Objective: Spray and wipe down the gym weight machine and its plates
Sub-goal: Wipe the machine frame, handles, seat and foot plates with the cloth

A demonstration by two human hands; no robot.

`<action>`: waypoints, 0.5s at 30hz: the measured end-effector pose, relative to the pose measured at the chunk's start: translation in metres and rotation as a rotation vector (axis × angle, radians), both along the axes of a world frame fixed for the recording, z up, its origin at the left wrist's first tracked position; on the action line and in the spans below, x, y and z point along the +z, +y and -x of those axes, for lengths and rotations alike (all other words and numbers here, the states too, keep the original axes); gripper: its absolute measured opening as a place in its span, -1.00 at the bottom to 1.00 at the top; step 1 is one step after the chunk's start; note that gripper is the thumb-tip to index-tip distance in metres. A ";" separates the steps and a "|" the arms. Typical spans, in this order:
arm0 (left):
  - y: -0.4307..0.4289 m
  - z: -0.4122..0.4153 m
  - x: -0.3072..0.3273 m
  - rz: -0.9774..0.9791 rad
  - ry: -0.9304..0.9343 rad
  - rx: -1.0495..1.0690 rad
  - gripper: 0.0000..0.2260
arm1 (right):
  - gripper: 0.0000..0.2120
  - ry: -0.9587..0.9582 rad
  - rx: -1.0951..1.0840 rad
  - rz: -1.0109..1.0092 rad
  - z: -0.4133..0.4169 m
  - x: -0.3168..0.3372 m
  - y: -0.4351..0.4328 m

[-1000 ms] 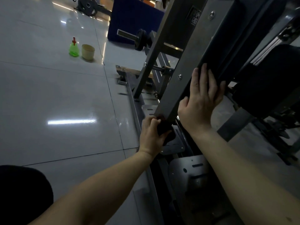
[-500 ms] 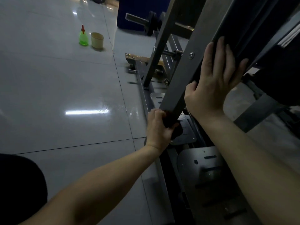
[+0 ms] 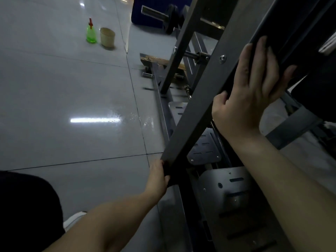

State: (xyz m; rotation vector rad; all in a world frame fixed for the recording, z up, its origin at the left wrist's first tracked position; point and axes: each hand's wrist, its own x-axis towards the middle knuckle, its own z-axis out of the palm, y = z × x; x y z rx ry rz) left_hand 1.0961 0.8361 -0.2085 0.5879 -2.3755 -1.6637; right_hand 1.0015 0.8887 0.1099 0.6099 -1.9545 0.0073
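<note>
Down at the beam's foot: our left hand (image 3: 157, 176) is curled tight round a dark bunched cloth (image 3: 168, 174), pinching it against the bottom end of the weight machine's slanted grey square-section steel beam (image 3: 198, 110).
Higher up the beam: our right hand (image 3: 251, 91) lies with fingers nearly straight across the beam's dark rear edge, thumb tucked at its side. It presses and steadies, clamping nothing.
Step in hand: we judge this to be wiping, not spraying, with the cloth at the low end of its run.
Next move: probably a stroke back up the beam's face, or round to another side. That calls for firm pressure and for our right hand to clear the cloth's path.
Beam's long axis: diagonal, from low and near us at the left hand, up and away toward the upper right of the view.
Beam's place: over the machine's grey slotted base plates (image 3: 205, 148), beside the pale glossy tiled floor (image 3: 72, 88).
Spray bottle: the green translucent plastic bottle (image 3: 91, 34) with its red top stands upright on the floor, well apart from us, just beside a squat beige cup (image 3: 107, 37). We would have to go over to fetch it.
Plates: one black round weight plate (image 3: 171, 19) sits on a steel peg (image 3: 154, 12) at the far end, neither hand near it. We judge that much of the task remains.
</note>
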 end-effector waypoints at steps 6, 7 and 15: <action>-0.022 0.022 0.067 -0.016 0.318 0.018 -0.56 | -0.22 -0.031 -0.006 -0.014 -0.002 0.001 0.000; -0.026 0.029 0.087 -0.018 0.389 0.010 -0.54 | -0.22 -0.035 -0.009 -0.010 -0.002 0.001 -0.001; -0.021 0.036 0.064 0.022 0.467 -0.001 -0.46 | -0.23 -0.021 -0.008 -0.019 -0.002 0.002 -0.001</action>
